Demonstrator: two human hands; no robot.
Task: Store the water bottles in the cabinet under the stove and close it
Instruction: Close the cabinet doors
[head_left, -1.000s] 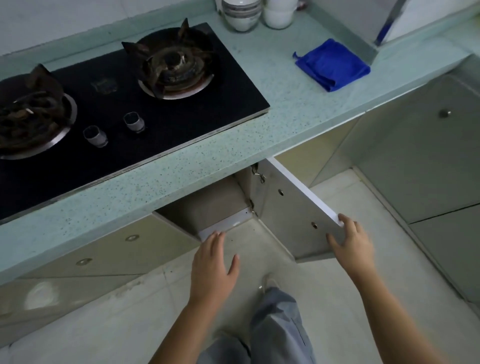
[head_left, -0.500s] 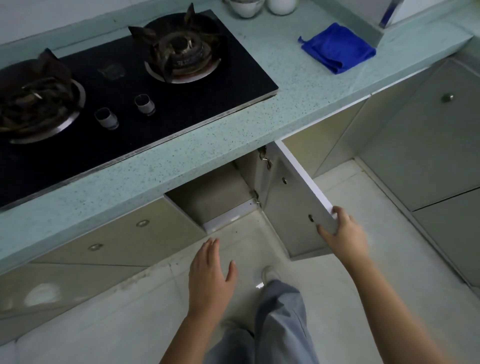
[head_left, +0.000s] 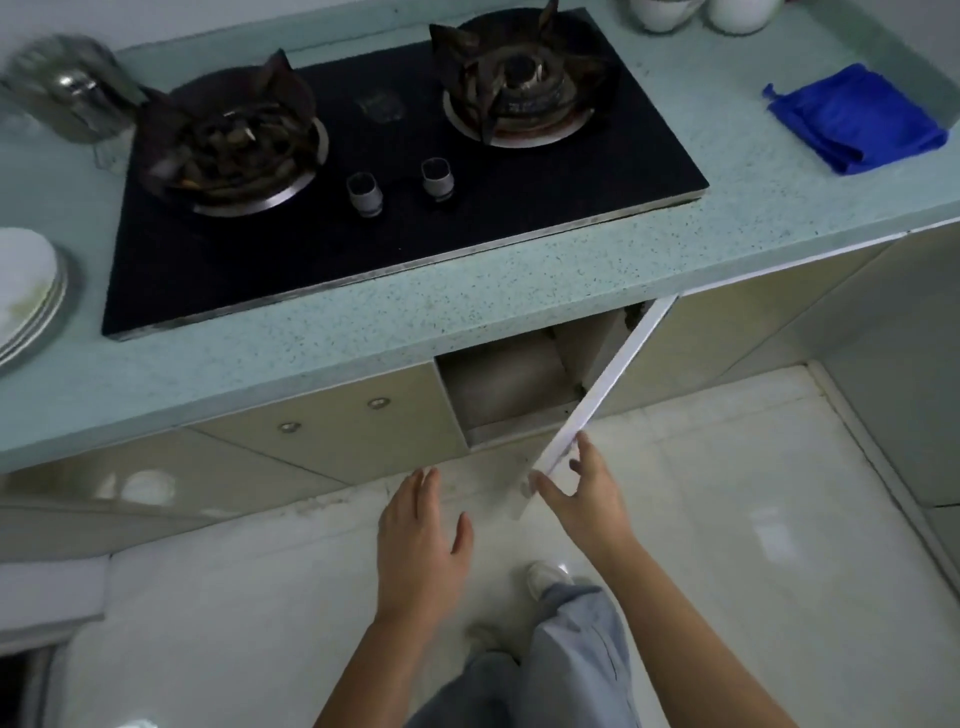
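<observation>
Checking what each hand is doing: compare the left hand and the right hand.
The right hand grips the free edge of the open cabinet door; the left hand touches nothing. The left hand is flat with its fingers spread; the right hand's curl around the door. Both are bare, reaching toward the cabinet.

I log a pale mint-green countertop (head_left: 519, 312) speckled with fine dark flecks, carrying a glossy black stove (head_left: 395, 218) with two grey knobs (head_left: 364, 193). A bright royal-blue cloth (head_left: 852, 122) lies on it at right, white plates (head_left: 26, 291) at left. Below I note beige cabinet fronts (head_left: 332, 431), a white-edged cabinet door (head_left: 602, 384) and off-white glossy floor tiles (head_left: 727, 493).
</observation>
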